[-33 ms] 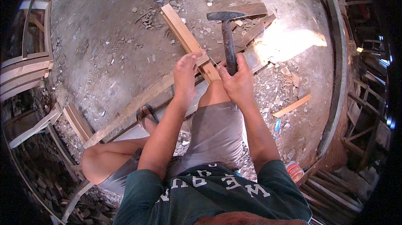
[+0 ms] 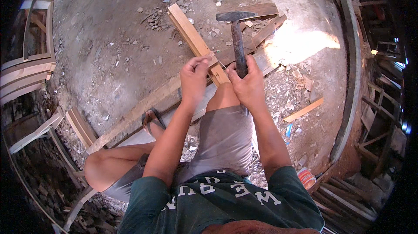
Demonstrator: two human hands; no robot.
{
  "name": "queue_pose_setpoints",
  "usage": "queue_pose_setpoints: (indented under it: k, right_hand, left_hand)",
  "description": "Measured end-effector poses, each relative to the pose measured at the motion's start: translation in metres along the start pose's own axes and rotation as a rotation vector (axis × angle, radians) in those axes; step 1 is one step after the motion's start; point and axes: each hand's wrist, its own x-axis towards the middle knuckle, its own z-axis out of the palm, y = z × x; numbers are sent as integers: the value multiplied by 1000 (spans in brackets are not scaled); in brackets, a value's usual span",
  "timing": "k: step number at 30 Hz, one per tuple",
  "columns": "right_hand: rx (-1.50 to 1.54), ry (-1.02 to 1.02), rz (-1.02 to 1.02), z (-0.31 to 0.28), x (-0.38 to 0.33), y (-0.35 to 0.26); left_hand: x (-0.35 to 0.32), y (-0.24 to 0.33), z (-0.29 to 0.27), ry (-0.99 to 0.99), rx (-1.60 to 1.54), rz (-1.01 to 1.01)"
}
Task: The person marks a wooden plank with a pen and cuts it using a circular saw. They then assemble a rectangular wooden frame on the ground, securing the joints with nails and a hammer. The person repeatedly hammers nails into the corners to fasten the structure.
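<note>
A hammer with a dark steel head and a worn handle stands upright in my right hand, its head pointing away from me. Close to that thumb, a thin nail-like sliver shows beside the wood. My left hand has its fingers curled together against a small wooden block; whether they pinch the block or something smaller is hidden. The block sits crosswise on a long pale wooden bar, which slants away from my bare knee and has a slot near its close end.
A long plank runs diagonally beneath the bar, by my sandalled foot. Scrap boards lie beyond the hammer. Chips litter the dirt floor, with a loose wood strip at right. Wooden frames stand at left.
My left hand's fingers have curled in and shifted slightly toward me and right along the block. The hammer and my right hand have barely moved.
</note>
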Motion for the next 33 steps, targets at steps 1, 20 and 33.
queue_pose_setpoints:
  k: [1,20,33]
  right_hand:
    - [23,-14,-5,-1,1,10]
    - [215,-74,182,-25,-10,45]
    - [-85,-46,85,-22,-27,74]
  left_hand:
    - [-7,2,1,-38,206,177]
    - [67,-82,-16,105,644,332]
    - [70,-95,-8,142,768,496]
